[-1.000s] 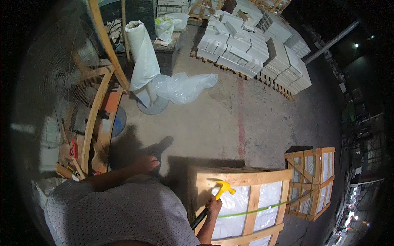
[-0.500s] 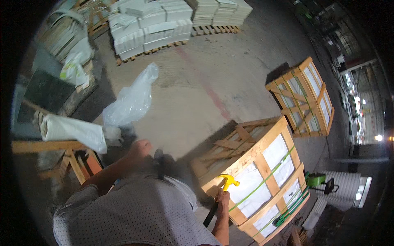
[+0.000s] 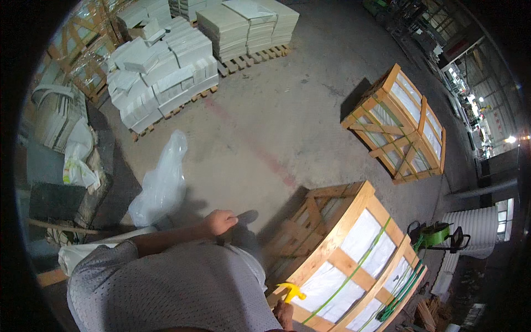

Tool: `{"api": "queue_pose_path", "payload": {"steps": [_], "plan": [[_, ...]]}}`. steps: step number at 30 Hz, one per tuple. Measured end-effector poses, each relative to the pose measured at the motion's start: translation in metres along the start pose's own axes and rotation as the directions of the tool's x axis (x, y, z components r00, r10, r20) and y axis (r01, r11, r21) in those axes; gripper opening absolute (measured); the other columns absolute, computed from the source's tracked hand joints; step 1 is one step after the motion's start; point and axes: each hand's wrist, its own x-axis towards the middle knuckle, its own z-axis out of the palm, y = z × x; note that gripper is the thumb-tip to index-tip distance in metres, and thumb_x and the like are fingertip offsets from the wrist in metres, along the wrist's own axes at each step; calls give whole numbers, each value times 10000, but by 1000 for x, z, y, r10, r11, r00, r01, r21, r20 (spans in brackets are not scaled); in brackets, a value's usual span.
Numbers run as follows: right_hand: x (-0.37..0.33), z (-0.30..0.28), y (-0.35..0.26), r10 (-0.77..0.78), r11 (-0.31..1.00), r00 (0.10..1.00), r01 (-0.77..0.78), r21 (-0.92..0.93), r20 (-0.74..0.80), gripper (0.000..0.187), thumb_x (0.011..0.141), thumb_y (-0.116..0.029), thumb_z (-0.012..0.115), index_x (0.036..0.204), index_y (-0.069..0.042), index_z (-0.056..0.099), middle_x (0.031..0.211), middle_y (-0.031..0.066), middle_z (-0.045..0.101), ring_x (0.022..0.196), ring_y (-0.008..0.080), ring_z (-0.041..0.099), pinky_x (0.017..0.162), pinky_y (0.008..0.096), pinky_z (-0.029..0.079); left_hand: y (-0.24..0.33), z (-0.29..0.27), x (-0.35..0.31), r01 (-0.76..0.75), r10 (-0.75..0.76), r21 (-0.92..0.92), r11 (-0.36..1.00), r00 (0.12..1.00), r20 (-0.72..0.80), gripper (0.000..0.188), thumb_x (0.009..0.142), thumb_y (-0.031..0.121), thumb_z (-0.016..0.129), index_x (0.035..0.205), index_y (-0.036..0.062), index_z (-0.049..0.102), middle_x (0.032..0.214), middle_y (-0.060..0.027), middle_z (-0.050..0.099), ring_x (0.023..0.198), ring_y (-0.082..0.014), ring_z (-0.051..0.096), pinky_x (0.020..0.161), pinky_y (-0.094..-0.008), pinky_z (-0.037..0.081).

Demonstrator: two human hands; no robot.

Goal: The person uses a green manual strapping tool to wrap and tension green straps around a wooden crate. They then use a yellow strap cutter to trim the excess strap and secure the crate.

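Observation:
My right hand (image 3: 284, 313) shows at the bottom edge, shut on a hammer with a yellow head (image 3: 291, 290). The hammer head rests against the near top corner of a wooden crate (image 3: 354, 243) that holds white slabs bound with green straps. My left hand (image 3: 220, 221) hangs in front of my grey dotted shirt with its fingers curled into a fist, above the concrete floor and left of the crate. I cannot tell whether anything is inside the fist.
A second strapped wooden crate (image 3: 399, 124) stands farther off to the right. Pallets of stacked pale slabs (image 3: 166, 66) line the far side. A clear plastic bag (image 3: 161, 185) lies on the floor at the left. A green strapping tool (image 3: 436, 235) sits beside the near crate.
My head has turned, so the whole scene has swung round: the slab pallets moved to the upper left and the near crate to the lower right. Both hands kept their pose, and the hammer stays at the crate.

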Motion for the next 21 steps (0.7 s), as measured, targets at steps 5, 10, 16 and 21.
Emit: {"api": "queue_pose_path", "payload": {"steps": [5, 10, 16, 21], "plan": [[6, -9, -38, 371, 928, 928, -369, -58, 29, 230, 899, -196, 563, 827, 22, 577, 613, 121, 562, 524, 222, 592, 469, 329, 471, 28, -23, 100, -277, 277, 121, 953, 961, 16, 303, 913, 288, 557, 951, -6, 618, 845, -198, 632, 775, -326, 632, 706, -406, 479], [45, -1, -95, 388, 922, 922, -388, 8, 15, 241, 909, -233, 551, 837, -5, 582, 632, 117, 567, 534, 223, 583, 478, 338, 468, 43, -29, 200, -428, 428, 109, 897, 904, 29, 239, 903, 222, 582, 915, -13, 623, 816, -187, 620, 772, -312, 633, 663, -407, 486], [97, 22, -180, 337, 936, 938, -325, 138, -82, 256, 921, -277, 537, 849, -37, 587, 655, 113, 573, 546, 224, 571, 487, 348, 464, 54, -48, 343, -678, 673, 191, 710, 733, 99, 147, 845, 134, 622, 888, -6, 631, 820, -167, 603, 738, -306, 620, 618, -396, 486], [90, 63, -206, 379, 886, 885, -262, 383, -270, 269, 931, -314, 525, 860, -63, 592, 674, 109, 578, 556, 226, 562, 496, 357, 461, 102, -90, 469, -719, 666, 225, 658, 695, 270, 153, 843, 146, 586, 807, -1, 603, 794, -155, 589, 730, -328, 596, 653, -453, 480]]}}
